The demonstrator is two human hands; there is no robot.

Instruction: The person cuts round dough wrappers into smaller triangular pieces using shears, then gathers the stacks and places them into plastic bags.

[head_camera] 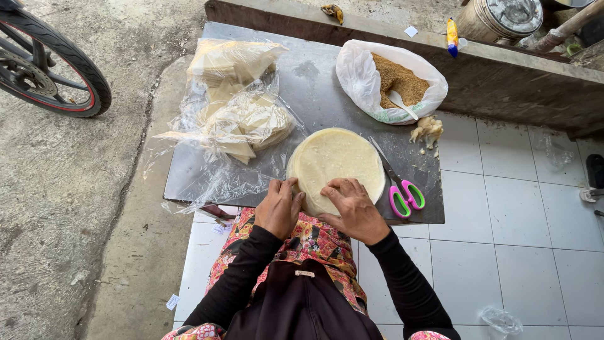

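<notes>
Now picking at near edge of round pale stack of thin wrappers [336, 165], centre frame: left hand [279, 208] pinching, right hand [353, 208] pressing flat; probably soft, tearable.

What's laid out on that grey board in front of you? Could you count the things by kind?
Round wrapper stack: 1
Plastic packs of wrappers: 2
Bag of brown crumbs: 1
White spoon: 1
Pink-and-green scissors: 1
Total: 6

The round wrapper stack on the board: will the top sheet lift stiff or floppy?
Probably floppy: the wrapper stack looks thin and pale. The left hand picks at its near edge while the right hand presses on it, so the sheets may cling and tear.
</notes>
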